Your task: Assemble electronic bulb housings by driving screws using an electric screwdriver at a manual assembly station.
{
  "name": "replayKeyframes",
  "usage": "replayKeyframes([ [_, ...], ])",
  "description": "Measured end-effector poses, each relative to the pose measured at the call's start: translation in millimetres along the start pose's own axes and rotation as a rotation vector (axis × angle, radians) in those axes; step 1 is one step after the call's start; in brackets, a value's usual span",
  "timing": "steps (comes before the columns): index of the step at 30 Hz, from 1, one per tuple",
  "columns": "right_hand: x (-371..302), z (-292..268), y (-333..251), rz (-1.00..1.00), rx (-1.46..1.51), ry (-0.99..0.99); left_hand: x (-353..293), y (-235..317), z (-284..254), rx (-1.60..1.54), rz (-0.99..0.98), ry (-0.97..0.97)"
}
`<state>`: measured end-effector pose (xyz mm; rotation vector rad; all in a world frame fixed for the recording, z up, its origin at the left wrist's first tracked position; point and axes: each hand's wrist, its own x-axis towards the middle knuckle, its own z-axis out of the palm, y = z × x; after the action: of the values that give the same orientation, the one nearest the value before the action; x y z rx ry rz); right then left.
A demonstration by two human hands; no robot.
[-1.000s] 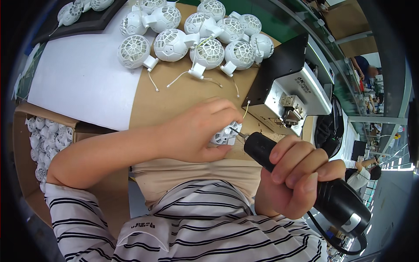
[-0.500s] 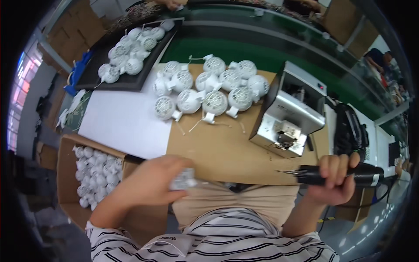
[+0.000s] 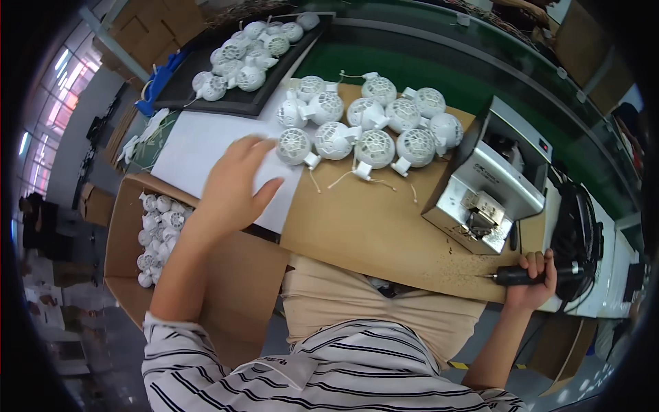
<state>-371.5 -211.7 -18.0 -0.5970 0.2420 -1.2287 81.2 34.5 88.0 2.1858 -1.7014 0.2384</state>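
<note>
My right hand (image 3: 533, 281) grips a black electric screwdriver (image 3: 519, 275) over the right front of the brown board, its thin bit pointing left. My left hand (image 3: 240, 182) reaches over the white sheet with fingers stretched and the thumb apart, holding nothing visible. Just beyond its fingertips lies a round white ball-shaped housing (image 3: 294, 146) with a lattice front. It belongs to a cluster of several such housings (image 3: 375, 149) with small square necks, some trailing thin cords. Below my left forearm, an open cardboard box (image 3: 240, 275) holds many similar white balls (image 3: 159, 230).
A silver screw-feeding machine (image 3: 480, 185) stands on the brown board (image 3: 357, 233), right of the cluster. Small specks (image 3: 467, 264) lie near the screwdriver bit. A black tray (image 3: 257, 103) at the far left carries more white housings. A black bag (image 3: 576, 233) sits at right.
My left hand has moved from the board's front edge up toward the cluster; the blurred whitish piece it held is no longer in it. My right hand still holds the screwdriver. The view has shifted.
</note>
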Motion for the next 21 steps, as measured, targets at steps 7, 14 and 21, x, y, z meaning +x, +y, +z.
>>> replayKeyframes([
  [7, -1, 5, 9, -0.038, 0.039, 0.065, 31, -9, 54, 0.299, -0.047, -0.097],
  [14, -17, 85, -5, -0.126, 0.076, -0.082, 26, 61, 3, -0.847, 0.285, -0.393],
  [21, -12, 210, 60, -0.607, -0.705, -0.464, -3, 84, 98, -1.154, 0.138, -0.281],
])
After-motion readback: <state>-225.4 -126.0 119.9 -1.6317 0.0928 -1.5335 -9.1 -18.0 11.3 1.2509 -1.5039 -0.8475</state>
